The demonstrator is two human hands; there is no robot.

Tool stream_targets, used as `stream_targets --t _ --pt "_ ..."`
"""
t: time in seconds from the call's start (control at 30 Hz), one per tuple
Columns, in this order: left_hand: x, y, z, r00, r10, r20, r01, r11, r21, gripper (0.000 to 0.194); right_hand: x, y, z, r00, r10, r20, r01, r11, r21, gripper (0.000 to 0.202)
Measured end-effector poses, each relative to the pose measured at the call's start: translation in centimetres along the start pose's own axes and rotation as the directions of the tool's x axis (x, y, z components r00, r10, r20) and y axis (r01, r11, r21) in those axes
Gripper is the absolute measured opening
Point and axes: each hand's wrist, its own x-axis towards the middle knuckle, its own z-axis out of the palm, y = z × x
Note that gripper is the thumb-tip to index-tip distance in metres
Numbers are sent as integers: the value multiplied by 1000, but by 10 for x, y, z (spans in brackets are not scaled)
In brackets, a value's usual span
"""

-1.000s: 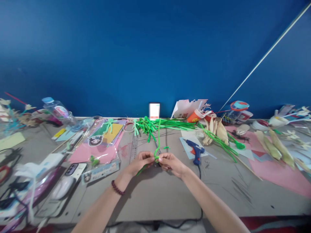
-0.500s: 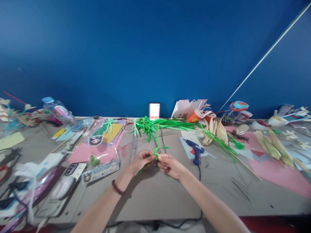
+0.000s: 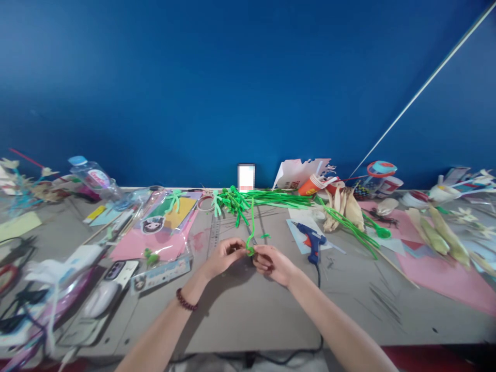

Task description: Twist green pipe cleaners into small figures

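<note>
A bright green pipe cleaner (image 3: 253,219) stands up from between my hands, its lower end wound into a small coil. My left hand (image 3: 228,256) has its fingertips closed at the left side of that coil. From the right, my right hand (image 3: 274,264) pinches the coil between thumb and fingers. Just beyond my fingers, a short green piece (image 3: 265,236) lies on the table. Behind it are a heap of twisted green pipe cleaners (image 3: 232,200) and a bundle of straight ones (image 3: 282,198). Scissors, seen only in part, seem to lie beneath the coil.
A blue glue gun (image 3: 312,238) lies to the right, its cord running to the front edge. Dried husks (image 3: 337,209) and paper cups (image 3: 312,184) stand behind it. On the left are a plastic-wrapped packet (image 3: 170,217), a phone (image 3: 122,271) and a bottle (image 3: 93,175).
My left fingers have shifted slightly, and the green length that showed below my left hand is no longer visible. The coil looks rounder. My right hand has barely moved.
</note>
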Motion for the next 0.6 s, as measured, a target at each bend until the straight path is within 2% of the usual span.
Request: stream_targets --t 0.13,0.27,0.43,0.6 --pt "-2 6 0 995 100 -30 -91 971 222 23 -2 -5 -3 997 65 -45 -69 993 -95 35" --pt "-4 0 2 976 216 -30 -190 909 371 15 -1 -7 -4 995 47 -89 -61 984 -168 34" --pt "-4 -7 6 921 389 7 -316 738 596 11 6 -1 -4 974 -63 -217 7 968 -249 30" --pt "-4 -10 11 837 543 60 -410 551 727 17 11 7 -4 941 -165 -297 74 953 -294 27"
